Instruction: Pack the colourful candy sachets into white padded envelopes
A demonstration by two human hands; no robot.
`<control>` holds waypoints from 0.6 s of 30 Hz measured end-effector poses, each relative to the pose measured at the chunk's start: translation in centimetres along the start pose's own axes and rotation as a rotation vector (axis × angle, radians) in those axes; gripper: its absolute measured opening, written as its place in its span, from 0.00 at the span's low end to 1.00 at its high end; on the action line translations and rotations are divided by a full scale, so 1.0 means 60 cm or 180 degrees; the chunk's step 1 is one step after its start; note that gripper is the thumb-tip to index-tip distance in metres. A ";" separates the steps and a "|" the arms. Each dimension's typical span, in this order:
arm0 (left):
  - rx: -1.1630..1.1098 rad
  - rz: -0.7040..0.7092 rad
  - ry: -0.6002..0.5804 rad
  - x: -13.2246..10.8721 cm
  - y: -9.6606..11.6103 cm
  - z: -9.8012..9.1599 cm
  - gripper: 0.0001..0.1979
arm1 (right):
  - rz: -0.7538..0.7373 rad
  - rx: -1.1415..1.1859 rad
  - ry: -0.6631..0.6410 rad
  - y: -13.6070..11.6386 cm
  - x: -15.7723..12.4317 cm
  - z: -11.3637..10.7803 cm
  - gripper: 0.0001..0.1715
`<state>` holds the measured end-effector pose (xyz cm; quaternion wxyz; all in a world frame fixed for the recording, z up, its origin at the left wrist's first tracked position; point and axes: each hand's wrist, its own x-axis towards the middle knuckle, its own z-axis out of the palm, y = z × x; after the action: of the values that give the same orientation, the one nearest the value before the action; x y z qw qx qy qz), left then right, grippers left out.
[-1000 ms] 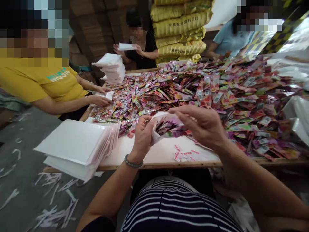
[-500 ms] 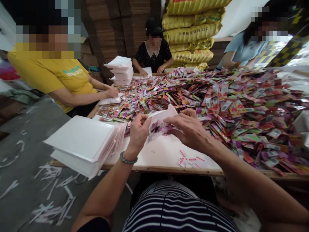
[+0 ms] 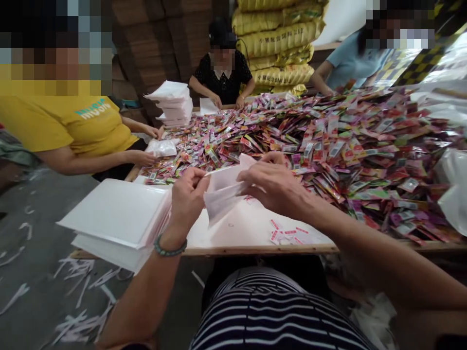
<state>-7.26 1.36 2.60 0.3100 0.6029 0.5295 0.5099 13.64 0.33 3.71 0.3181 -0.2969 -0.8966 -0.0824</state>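
A white bag (image 3: 222, 194) is held up over the near edge of the table between both my hands. My left hand (image 3: 188, 197) pinches its left top corner, fingers closed. My right hand (image 3: 275, 187) grips the right side of its top edge, fingers bent round it. The bag's mouth is folded over and what is inside is hidden. Just beyond my hands spreads a big heap of small colourful sachets (image 3: 328, 141). A stack of flat white bags (image 3: 116, 218) lies by my left wrist.
The wooden table (image 3: 255, 250) carries several loose red-and-white labels (image 3: 286, 235) near its front edge. A person in yellow (image 3: 83, 131) sits at left with a filled bag (image 3: 164, 147); two more people work at the far side. White paper strips (image 3: 83, 291) litter the floor.
The open bag showing sachets inside has been folded shut at its top. Both hands shifted left with it. The person in yellow now has a filled bag by their hand.
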 end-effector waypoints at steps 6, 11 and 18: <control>0.0073 -0.0153 -0.0581 0.005 -0.008 -0.011 0.10 | -0.0167 0.0042 -0.0149 -0.005 0.015 -0.007 0.20; -0.0168 -0.0212 -0.0268 0.010 0.002 -0.032 0.10 | 0.0315 0.0239 0.0293 -0.002 0.016 -0.015 0.15; 0.1227 0.0699 0.0193 -0.091 0.044 -0.063 0.07 | 0.2388 0.0328 0.0508 0.090 -0.039 0.127 0.20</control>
<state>-9.51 -5.14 4.51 0.1156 0.6894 0.5574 0.4480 14.28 6.18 -3.93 0.4094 -0.5805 -0.7011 0.0621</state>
